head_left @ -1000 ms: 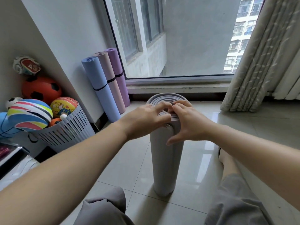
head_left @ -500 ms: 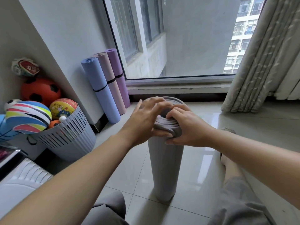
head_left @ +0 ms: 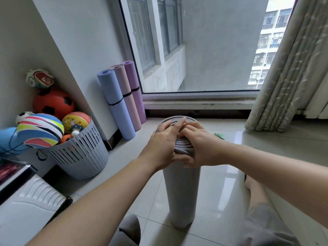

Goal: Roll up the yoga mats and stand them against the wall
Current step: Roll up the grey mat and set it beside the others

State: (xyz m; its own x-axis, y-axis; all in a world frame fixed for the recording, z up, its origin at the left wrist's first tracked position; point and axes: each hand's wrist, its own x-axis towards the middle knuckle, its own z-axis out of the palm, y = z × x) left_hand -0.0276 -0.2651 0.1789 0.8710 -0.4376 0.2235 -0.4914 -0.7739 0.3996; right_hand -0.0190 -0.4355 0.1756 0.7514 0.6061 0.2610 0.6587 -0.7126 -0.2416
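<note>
Single view, head-mounted and wide-angle; the window [head_left: 204,50] frame and curtain [head_left: 284,86] lean and bow toward the frame edges. The lens sits above and behind the fingers, facing forward and down along both forearms. The left hand [head_left: 162,144] and right hand [head_left: 200,148] land just below frame centre, near the lens, on the grey rolled mat [head_left: 181,192], whose spiral end faces up at the camera. Beyond the fingers the window fills the upper frame. Left of the fingers and farther off are the standing mats [head_left: 117,107] and ball basket [head_left: 83,157]. The curtain is right of them. Below the fingers, at the bottom edge, are the floor tiles [head_left: 230,183] and the wearer's knee [head_left: 129,229].
</note>
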